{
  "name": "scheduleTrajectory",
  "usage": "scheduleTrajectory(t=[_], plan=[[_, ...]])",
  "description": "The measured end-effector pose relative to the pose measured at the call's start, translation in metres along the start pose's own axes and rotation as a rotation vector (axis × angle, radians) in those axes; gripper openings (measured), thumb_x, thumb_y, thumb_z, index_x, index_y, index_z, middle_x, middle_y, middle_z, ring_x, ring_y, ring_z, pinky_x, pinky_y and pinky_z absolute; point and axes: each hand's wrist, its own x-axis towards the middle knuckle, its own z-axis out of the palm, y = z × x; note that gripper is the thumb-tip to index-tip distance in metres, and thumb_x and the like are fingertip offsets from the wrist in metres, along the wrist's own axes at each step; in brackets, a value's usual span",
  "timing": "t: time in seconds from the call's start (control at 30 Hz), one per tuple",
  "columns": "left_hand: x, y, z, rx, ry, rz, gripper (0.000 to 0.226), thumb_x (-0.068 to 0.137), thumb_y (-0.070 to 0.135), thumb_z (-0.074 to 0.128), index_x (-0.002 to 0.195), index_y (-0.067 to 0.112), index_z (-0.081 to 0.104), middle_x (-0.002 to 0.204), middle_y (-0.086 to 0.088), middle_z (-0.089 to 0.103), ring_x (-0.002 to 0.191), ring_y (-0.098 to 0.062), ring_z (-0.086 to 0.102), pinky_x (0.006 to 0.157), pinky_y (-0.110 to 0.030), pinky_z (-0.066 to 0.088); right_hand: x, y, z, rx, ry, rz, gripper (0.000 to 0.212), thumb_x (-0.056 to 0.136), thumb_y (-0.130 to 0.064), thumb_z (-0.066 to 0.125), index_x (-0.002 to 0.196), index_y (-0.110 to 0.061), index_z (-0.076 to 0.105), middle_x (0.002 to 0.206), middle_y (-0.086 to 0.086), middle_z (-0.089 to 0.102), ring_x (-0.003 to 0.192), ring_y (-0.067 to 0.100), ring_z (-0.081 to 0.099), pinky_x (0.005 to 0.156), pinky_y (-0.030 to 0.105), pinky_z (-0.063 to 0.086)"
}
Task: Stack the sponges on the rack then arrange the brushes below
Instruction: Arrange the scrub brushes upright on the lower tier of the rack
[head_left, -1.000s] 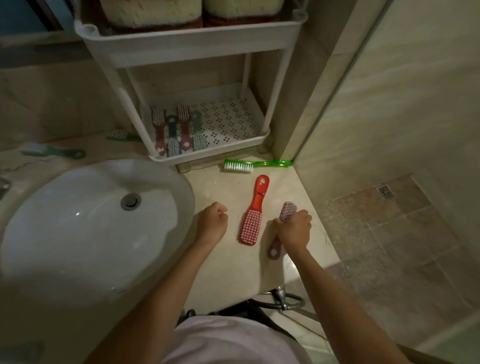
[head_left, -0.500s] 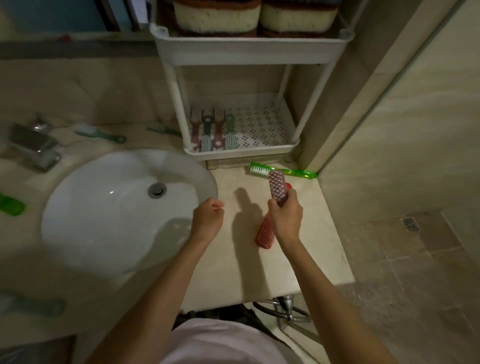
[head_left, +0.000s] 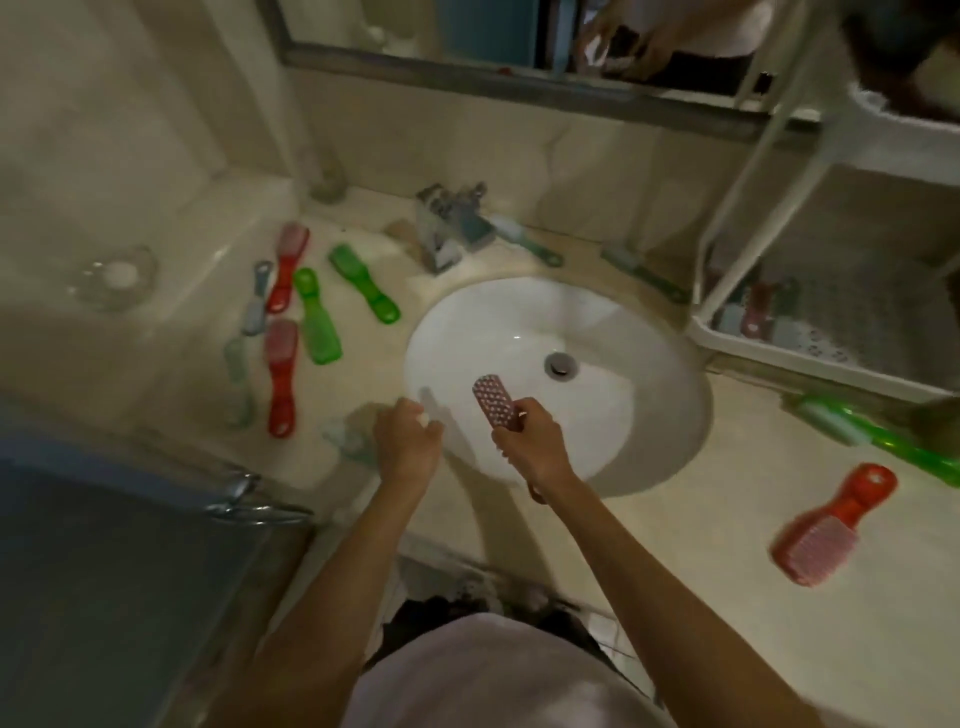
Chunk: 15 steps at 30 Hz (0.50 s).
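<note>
My right hand grips a maroon brush by its handle, bristle head pointing up, over the near rim of the white sink. Just to its left hovers my left hand, fingers curled, with nothing plainly in it. A pale teal brush lies on the counter beside that hand. The white rack stands at the right; several brushes lie side by side on its lower shelf. The upper shelf is blurred and cut off by the frame edge.
Several red, green and grey brushes lie scattered on the counter left of the sink. A red brush and a long green brush lie on the right. Two teal brushes sit behind the sink by the faucet.
My right hand picked the maroon brush up off the right counter and carried it left over the sink. The view swung left, bringing the brushes left of the sink into sight.
</note>
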Motion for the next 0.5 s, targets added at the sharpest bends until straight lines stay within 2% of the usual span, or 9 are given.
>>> scheduleTrajectory(t=[0.07, 0.13, 0.2, 0.27, 0.33, 0.4, 0.43, 0.5], plan=[[0.015, -0.029, -0.02, -0.002, 0.093, -0.187, 0.06, 0.081, 0.02, 0.064, 0.132, -0.001, 0.041, 0.139, -0.022, 0.042, 0.131, -0.034, 0.038, 0.104, -0.039, 0.034, 0.0, -0.009, 0.032, -0.017, -0.069, -0.006, 0.03, 0.083, -0.01, 0.057, 0.112, -0.004, 0.054, 0.105, 0.017, 0.066, 0.094, 0.033, 0.064, 0.082, 0.043, 0.053], [0.024, -0.047, -0.031, -0.057, 0.074, -0.352, 0.087, 0.081, 0.028, 0.067, 0.146, 0.001, 0.016, 0.154, -0.021, 0.016, 0.141, -0.036, 0.02, 0.111, -0.042, 0.027, 0.0, -0.016, 0.055, -0.042, -0.115, -0.009, 0.028, 0.085, -0.012, 0.055, 0.111, -0.004, 0.054, 0.105, 0.017, 0.065, 0.095, 0.032, 0.064, 0.082, 0.043, 0.052], [0.032, -0.055, -0.031, -0.086, 0.038, -0.401, 0.098, 0.082, 0.03, 0.067, 0.149, 0.003, 0.0, 0.157, -0.02, 0.003, 0.144, -0.036, 0.011, 0.114, -0.043, 0.023, 0.001, -0.02, 0.068, -0.062, -0.12, -0.004, 0.026, 0.086, -0.014, 0.054, 0.11, -0.005, 0.054, 0.105, 0.018, 0.065, 0.094, 0.032, 0.064, 0.082, 0.043, 0.053], [0.039, -0.057, -0.027, -0.052, -0.002, -0.406, 0.101, 0.083, 0.028, 0.066, 0.149, 0.002, -0.007, 0.158, -0.019, -0.004, 0.146, -0.036, 0.006, 0.115, -0.043, 0.02, 0.004, -0.022, 0.07, -0.08, -0.103, 0.01, 0.026, 0.086, -0.013, 0.054, 0.111, -0.004, 0.054, 0.106, 0.018, 0.065, 0.094, 0.032, 0.064, 0.079, 0.041, 0.053], [0.047, -0.057, -0.022, -0.023, -0.015, -0.384, 0.099, 0.084, 0.022, 0.065, 0.149, 0.002, -0.007, 0.158, -0.02, -0.005, 0.146, -0.037, 0.004, 0.116, -0.044, 0.019, 0.007, -0.023, 0.064, -0.129, -0.089, 0.018, 0.029, 0.085, -0.011, 0.054, 0.113, -0.004, 0.053, 0.107, 0.017, 0.065, 0.095, 0.031, 0.063, 0.073, 0.036, 0.05], [0.052, -0.053, -0.018, -0.014, -0.021, -0.34, 0.094, 0.085, 0.015, 0.063, 0.149, 0.001, -0.005, 0.157, -0.024, -0.002, 0.145, -0.039, 0.01, 0.116, -0.043, 0.021, 0.01, -0.021, 0.055, -0.159, -0.063, 0.029, 0.033, 0.083, -0.009, 0.056, 0.116, -0.004, 0.052, 0.108, 0.017, 0.065, 0.094, 0.032, 0.064, 0.075, 0.037, 0.051], [0.054, -0.051, -0.016, -0.009, -0.02, -0.318, 0.091, 0.086, 0.011, 0.062, 0.149, 0.0, -0.003, 0.156, -0.026, 0.003, 0.143, -0.04, 0.015, 0.114, -0.043, 0.024, 0.01, -0.019, 0.05, -0.163, -0.045, 0.037, 0.034, 0.083, -0.009, 0.056, 0.116, -0.004, 0.052, 0.108, 0.018, 0.066, 0.094, 0.033, 0.064, 0.078, 0.039, 0.052], [0.056, -0.046, -0.012, 0.018, -0.023, -0.27, 0.08, 0.087, 0.006, 0.059, 0.147, -0.003, 0.007, 0.15, -0.029, 0.024, 0.136, -0.041, 0.033, 0.107, -0.043, 0.034, 0.011, -0.016, 0.041, -0.178, -0.007, 0.049, 0.034, 0.083, -0.008, 0.057, 0.116, -0.003, 0.052, 0.107, 0.018, 0.066, 0.094, 0.033, 0.064, 0.08, 0.041, 0.052]])
